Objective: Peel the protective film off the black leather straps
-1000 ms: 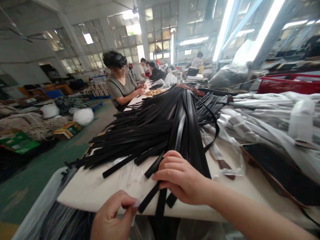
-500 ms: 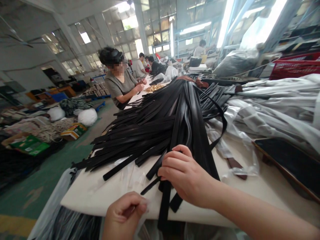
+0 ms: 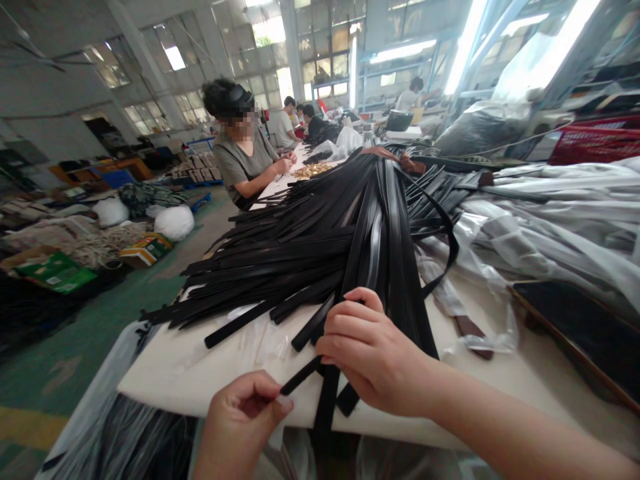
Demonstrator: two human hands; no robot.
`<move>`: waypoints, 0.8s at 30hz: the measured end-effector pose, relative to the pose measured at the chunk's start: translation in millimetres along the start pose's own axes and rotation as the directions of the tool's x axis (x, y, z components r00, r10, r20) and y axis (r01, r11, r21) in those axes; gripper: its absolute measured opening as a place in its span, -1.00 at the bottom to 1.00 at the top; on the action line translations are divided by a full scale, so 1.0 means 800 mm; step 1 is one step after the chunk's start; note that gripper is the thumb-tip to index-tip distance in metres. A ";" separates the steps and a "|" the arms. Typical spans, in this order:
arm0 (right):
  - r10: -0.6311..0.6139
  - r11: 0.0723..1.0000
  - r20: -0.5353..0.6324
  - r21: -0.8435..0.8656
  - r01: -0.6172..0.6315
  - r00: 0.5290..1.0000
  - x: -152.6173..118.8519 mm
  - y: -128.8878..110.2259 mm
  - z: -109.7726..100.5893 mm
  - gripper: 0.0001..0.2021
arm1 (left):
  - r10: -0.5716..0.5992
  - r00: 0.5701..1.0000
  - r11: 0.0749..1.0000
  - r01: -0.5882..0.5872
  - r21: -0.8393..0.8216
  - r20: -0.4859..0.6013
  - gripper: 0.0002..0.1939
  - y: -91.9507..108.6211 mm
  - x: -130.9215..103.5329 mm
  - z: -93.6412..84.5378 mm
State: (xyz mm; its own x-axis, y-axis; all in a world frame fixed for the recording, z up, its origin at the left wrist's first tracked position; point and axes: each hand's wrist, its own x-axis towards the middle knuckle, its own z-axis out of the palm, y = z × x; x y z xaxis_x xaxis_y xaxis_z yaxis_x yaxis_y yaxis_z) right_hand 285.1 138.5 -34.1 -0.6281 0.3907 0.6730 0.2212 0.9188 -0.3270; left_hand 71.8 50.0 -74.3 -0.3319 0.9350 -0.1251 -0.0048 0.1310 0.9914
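Note:
A narrow black strap [image 3: 301, 375] runs between my two hands over the table's front edge. My right hand [image 3: 373, 353] is closed around it, its fingertips curled over the strap's upper part. The thumb and forefinger of my left hand [image 3: 245, 413] pinch at the strap's lower end; a small pale, see-through bit shows at these fingertips, too blurred to name. Beneath and behind my right hand lies a thick bundle of long black straps [image 3: 390, 247], gathered at the far end by a brown band [image 3: 383, 153]. Some of its strap ends hang over the table edge.
More black straps [image 3: 270, 267] spread left across the white table [image 3: 165, 380]. Clear plastic [image 3: 265, 340] lies among them. White wrapped material [image 3: 565, 227] and a dark board [image 3: 575, 333] are on the right. A co-worker [image 3: 245, 147] works beyond, beside a golden pile [image 3: 313, 171].
My left hand has moved slightly up, and its fingertips now meet the strap's end, where a gap showed before. My right hand keeps its grip in the same place.

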 end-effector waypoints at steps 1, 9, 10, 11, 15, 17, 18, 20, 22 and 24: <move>0.000 1.000 0.010 -0.014 0.000 1.000 -0.001 0.000 0.001 -0.84 | -0.015 1.000 1.000 0.015 -0.009 0.001 -0.78 0.000 0.000 0.000; -0.041 0.984 0.127 -0.166 0.062 0.991 -0.001 0.004 0.002 -0.84 | 0.093 0.990 0.971 -0.113 0.209 0.104 -0.94 0.010 0.005 -0.007; -0.052 0.980 0.153 -0.180 0.079 0.987 0.000 0.004 0.002 -0.82 | 0.177 0.974 0.935 -0.212 0.286 0.142 -0.98 0.011 0.006 -0.008; -0.060 0.977 0.175 -0.193 0.094 0.983 0.000 0.003 0.002 -0.80 | 0.268 0.947 0.879 -0.315 0.357 0.175 -0.96 0.011 0.006 -0.007; -0.063 0.975 0.231 -0.193 0.109 0.971 0.002 -0.006 0.008 -0.79 | 0.474 0.841 0.644 -0.534 0.548 0.263 -0.85 0.008 -0.001 0.005; -0.057 0.982 0.247 -0.162 0.099 0.967 0.001 -0.008 0.013 -0.81 | 0.487 0.819 0.562 -0.559 0.609 0.302 -0.85 0.008 -0.003 0.012; -0.049 0.985 0.244 -0.151 0.088 0.969 0.001 -0.006 0.014 -0.82 | 0.496 0.807 0.519 -0.571 0.636 0.320 -0.84 0.010 -0.001 0.015; 0.014 0.983 0.201 -0.183 0.024 0.979 0.001 0.005 0.012 -0.84 | 0.544 0.759 0.400 -0.609 0.685 0.357 -0.82 0.020 0.008 0.016; 0.136 0.954 0.128 -0.283 -0.096 0.982 0.004 0.023 0.005 -0.83 | 0.613 0.678 0.238 -0.648 0.724 0.406 -0.79 0.037 0.028 0.015; 0.251 0.908 0.061 -0.360 -0.213 0.966 0.007 0.041 -0.004 -0.80 | 0.614 0.626 0.106 -0.669 0.736 0.480 -0.75 0.060 0.054 0.015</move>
State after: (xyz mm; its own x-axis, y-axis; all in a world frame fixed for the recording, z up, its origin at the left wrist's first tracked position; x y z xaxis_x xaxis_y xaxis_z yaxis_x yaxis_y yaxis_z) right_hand 291.4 171.4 -39.0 -0.5971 0.6045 0.5273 0.6031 0.7717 -0.2017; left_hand 68.7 100.8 -32.9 0.2425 0.8241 0.5120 0.9157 -0.3688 0.1599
